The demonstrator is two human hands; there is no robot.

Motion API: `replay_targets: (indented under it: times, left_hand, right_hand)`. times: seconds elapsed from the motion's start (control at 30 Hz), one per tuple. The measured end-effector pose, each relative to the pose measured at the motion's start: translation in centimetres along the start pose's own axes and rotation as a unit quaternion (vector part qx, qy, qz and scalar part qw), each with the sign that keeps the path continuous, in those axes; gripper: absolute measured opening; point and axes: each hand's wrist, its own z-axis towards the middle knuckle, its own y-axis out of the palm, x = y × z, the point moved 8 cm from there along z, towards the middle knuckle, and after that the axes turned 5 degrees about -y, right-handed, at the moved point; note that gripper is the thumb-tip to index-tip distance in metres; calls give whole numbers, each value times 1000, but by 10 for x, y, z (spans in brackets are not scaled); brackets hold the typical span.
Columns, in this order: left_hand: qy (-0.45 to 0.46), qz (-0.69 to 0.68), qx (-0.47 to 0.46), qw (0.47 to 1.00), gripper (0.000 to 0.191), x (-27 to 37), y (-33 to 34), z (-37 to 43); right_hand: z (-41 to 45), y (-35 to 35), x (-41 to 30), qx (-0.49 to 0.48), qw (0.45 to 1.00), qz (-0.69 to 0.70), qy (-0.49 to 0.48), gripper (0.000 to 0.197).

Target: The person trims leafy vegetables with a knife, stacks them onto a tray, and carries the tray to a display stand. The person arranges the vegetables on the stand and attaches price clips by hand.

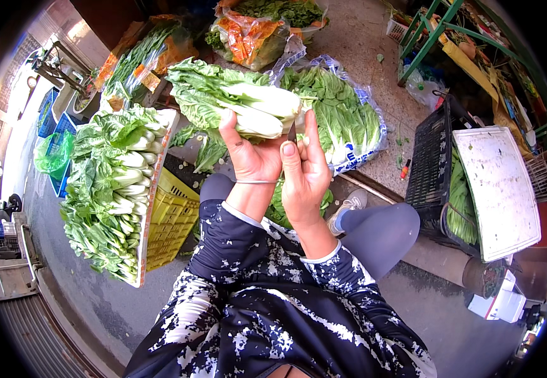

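My left hand holds leafy greens with thick white stems from below, its thumb against the lower stalks. At their cut ends, my right hand grips a small knife; its dark pointed blade shows above the thumb, and the handle is hidden in the fingers. Right behind the held greens lies an opened plastic bag of similar greens. Loose leaves and small cut slices lie on the ground below. More green leaves show between my forearms and knees.
On the left, rows of leafy greens lie on a white board over a yellow crate. Bags of vegetables stand at the back. At right are a black crate, a white lid or board and a green metal frame.
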Motion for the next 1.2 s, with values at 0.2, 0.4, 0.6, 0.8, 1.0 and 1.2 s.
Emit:
replay_targets:
  times: [0.2, 0.4, 0.6, 0.8, 1.0, 1.2]
  left_hand:
    - [20, 33, -15, 999, 48, 1, -3, -4]
    - [-19, 32, -9, 999, 65, -3, 4, -6]
    - [13, 75, 31, 997, 70, 6, -8, -3]
    - [31, 117, 19, 992, 68, 10, -6, -7]
    - [28, 79, 31, 996, 61, 24, -7, -21]
    - [-33, -47, -36, 998, 57, 8, -5, -40]
  right_hand:
    - [17, 0, -14, 44, 994, -40, -95, 38]
    - [15, -25, 11, 103, 994, 19, 35, 36]
    - [-7, 5, -7, -59, 993, -62, -85, 40]
    - [-6, 12, 2, -89, 993, -67, -50, 48]
    - [-25, 20, -1, -22, 999, -48, 12, 42]
    - [-48, 23, -20, 4, 993, -112, -40, 36]
